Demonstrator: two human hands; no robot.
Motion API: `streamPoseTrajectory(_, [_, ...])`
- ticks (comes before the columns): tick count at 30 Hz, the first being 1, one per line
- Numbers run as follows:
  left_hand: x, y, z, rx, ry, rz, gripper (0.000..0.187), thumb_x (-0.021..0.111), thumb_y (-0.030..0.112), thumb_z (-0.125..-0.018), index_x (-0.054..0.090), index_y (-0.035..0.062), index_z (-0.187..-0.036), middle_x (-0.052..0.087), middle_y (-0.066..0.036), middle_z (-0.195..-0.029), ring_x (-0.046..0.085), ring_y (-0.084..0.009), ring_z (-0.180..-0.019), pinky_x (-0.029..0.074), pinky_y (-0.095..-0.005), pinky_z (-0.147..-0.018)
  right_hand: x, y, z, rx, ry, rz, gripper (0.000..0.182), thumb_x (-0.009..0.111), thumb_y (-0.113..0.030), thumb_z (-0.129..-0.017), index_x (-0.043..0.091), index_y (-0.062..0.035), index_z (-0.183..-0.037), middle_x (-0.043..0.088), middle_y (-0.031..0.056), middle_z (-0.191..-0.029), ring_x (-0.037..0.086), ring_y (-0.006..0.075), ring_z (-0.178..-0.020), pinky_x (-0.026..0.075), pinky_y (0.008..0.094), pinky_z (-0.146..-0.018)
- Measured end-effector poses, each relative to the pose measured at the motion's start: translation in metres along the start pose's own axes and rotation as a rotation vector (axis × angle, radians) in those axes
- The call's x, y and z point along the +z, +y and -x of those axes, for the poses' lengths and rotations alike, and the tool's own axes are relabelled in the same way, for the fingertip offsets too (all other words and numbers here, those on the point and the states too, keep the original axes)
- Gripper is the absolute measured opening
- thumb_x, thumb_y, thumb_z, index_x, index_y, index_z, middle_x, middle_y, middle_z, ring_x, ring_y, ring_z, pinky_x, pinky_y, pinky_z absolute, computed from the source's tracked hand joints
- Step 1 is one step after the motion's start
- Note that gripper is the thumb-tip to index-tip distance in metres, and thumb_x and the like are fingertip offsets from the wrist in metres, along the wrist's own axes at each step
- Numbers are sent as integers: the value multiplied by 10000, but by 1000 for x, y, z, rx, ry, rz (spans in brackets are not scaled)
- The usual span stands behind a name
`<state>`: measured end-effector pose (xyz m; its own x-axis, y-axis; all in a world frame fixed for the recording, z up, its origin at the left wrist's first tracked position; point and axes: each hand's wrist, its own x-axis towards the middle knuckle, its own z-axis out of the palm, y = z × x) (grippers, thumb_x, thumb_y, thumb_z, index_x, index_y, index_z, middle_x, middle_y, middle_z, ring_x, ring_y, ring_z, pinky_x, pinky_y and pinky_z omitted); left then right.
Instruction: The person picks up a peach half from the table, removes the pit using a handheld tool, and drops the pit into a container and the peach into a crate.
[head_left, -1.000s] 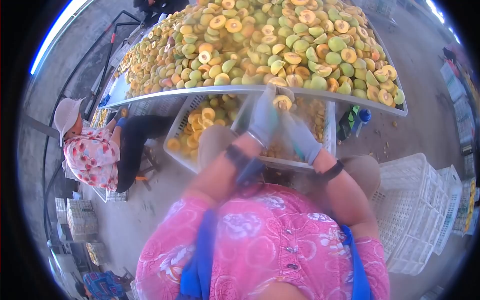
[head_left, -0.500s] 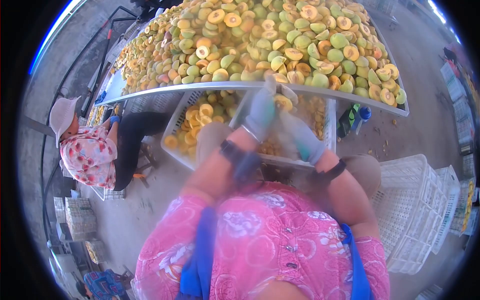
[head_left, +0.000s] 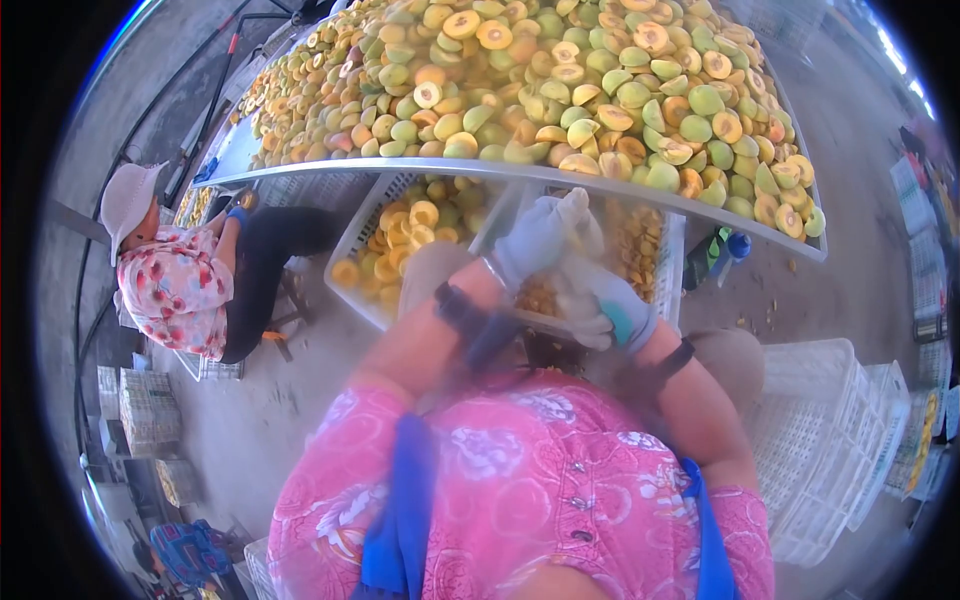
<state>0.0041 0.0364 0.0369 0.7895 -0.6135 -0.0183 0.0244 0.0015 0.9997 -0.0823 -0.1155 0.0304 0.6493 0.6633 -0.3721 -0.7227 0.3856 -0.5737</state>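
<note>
Left hand [head_left: 535, 240] and right hand [head_left: 618, 308]: fingers curled; contents indeterminate. Bumping the near rim [head_left: 440, 164] could dislodge heaped fruit halves [head_left: 613, 117] into the crate [head_left: 672, 272].

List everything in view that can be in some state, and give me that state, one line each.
Fruit on the table: mostly cut in half, piled up
Table: heaped with fruit
Left crate under the table edge: part-filled with fruit halves
Right crate beside it: holding fruit pieces
Left hand: gloved, grip too blurred to tell
Right hand: gloved, grip unclear
White crates at far right: stacked together
Co-worker's hat: worn
</note>
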Motion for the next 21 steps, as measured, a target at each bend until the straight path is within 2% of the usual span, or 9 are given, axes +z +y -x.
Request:
streamPoseTrajectory(2, [-3,5,3,-13,7,-49,633,348,496,-987,681,-12,-810,669,-83,-757,597,-166,-728,460,-286,-729,1,0,-3,28,-142,-52,353,403,-475,-979,531,-148,-949,338,-86,-523,256,48,-324,185,219,-306])
streamPoseTrajectory(6, [-13,-10,9,0,39,-5,648,312,492,-998,677,-4,-795,658,-85,-735,596,-173,-696,473,-297,-704,-6,9,-17,38,-200,-141,348,386,-465,-987,516,-143,-965,311,-90,-522,254,42,-324,186,220,-301])
streamPoseTrajectory(11, [-22,-21,17,164,-40,528,601,373,533,-967,620,5,-821,649,-116,-774,606,-214,-689,501,-313,-671,3,13,-31,111,-413,-301,347,326,-431,-1013,514,-143,-969,296,-81,-522,255,43,-310,194,221,-279])
streamPoseTrajectory(12, [-24,-26,16,166,-35,532,601,373,533,-967,620,5,-821,649,-116,-774,606,-214,-689,501,-313,-671,4,14,-36,118,-411,-300,347,326,-431,-1013,514,-143,-969,296,-81,-522,255,43,-310,194,221,-279])
streamPoseTrajectory(14, [-27,-34,13,101,-62,971,601,337,490,-993,604,-1,-770,619,-111,-718,592,-208,-674,499,-320,-654,3,16,-44,198,-628,-521,360,301,-431,-1019,518,-147,-976,297,-74,-521,264,43,-307,199,226,-265])
streamPoseTrajectory(15, [-26,-32,14,106,-59,974,601,337,490,-993,604,-1,-770,619,-111,-718,592,-208,-674,499,-320,-654,5,17,-46,203,-626,-518,360,301,-431,-1019,518,-147,-976,297,-74,-521,264,43,-307,199,226,-265])
streamPoseTrajectory(17, [-27,-27,16,5,119,1154,556,364,477,-990,591,5,-802,609,-106,-737,594,-214,-685,512,-333,-655,9,17,-49,218,-688,-593,398,293,-460,-1013,535,-146,-1050,304,-64,-527,257,42,-306,195,226,-259])
streamPoseTrajectory(20, [-50,-11,28,100,289,1031,542,386,477,-983,587,9,-797,618,-109,-771,595,-223,-689,516,-345,-653,22,12,-37,235,-754,-759,452,277,-487,-1007,536,-139,-1135,318,-56,-541,247,39,-304,190,217,-259])
streamPoseTrajectory(21, [-73,-16,33,92,245,1383,566,395,503,-970,608,-4,-834,633,-118,-802,604,-238,-695,524,-368,-664,16,11,-37,216,-773,-763,456,285,-495,-1002,517,-136,-1160,307,-58,-548,236,33,-305,173,213,-264])
